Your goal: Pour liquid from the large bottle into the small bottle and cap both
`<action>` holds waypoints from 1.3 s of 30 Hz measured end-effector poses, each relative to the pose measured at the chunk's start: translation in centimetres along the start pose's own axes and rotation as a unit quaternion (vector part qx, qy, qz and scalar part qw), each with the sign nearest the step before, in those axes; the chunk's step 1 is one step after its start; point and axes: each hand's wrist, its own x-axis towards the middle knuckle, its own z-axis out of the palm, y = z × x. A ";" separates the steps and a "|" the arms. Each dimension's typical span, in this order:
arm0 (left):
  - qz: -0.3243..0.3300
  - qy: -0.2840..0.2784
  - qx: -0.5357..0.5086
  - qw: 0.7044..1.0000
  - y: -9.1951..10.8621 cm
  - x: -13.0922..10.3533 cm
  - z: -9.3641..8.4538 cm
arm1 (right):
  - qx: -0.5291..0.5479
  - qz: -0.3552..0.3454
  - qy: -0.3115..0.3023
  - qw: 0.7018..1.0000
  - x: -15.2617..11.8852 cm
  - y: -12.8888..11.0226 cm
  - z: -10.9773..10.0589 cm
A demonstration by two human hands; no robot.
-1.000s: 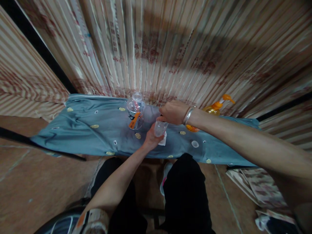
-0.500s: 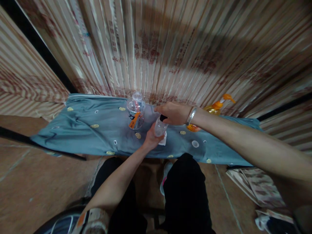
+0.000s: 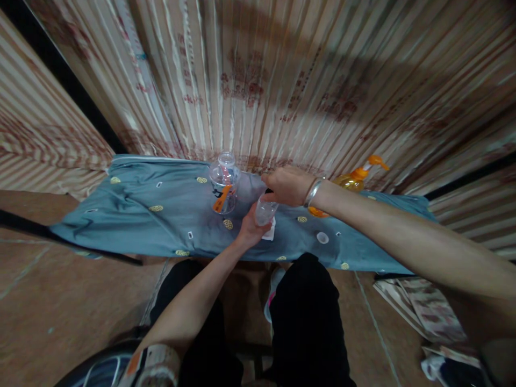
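My left hand (image 3: 251,228) is wrapped round a clear plastic cup (image 3: 266,212), which it holds upright or slightly tilted above the cloth. My right hand (image 3: 288,185), with a silver bangle on the wrist, is closed over the cup's mouth. Its fingers grip a small black object (image 3: 268,191), mostly hidden, whose kind I cannot make out. A white item (image 3: 270,231) lies just below the cup, partly covered by it. To the left stands a clear plastic bottle (image 3: 224,187) without a cap, with an orange and black label.
An orange pump bottle (image 3: 351,181) stands partly behind my right forearm. A small round translucent lid (image 3: 322,237) lies on the blue-green cloth (image 3: 141,231) covering the narrow table. A striped curtain (image 3: 250,80) hangs directly behind. Folded bags (image 3: 433,309) are on the floor at right.
My right hand has shifted slightly and turned over the cup, and less of the black object shows. My left hand and the cup stay nearly in place.
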 end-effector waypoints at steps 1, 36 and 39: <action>-0.001 0.001 0.001 1.000 0.0 0.0 0.0 | 0.007 -0.015 0.001 1.000 0.0 0.1 0.1; -0.010 0.001 0.040 0.999 1.4 -0.4 -1.1 | 0.333 0.225 0.128 0.907 -0.6 -1.0 17.6; 0.001 0.009 0.051 0.999 2.0 -0.6 -1.7 | 0.343 0.227 0.133 0.902 1.4 -2.6 20.5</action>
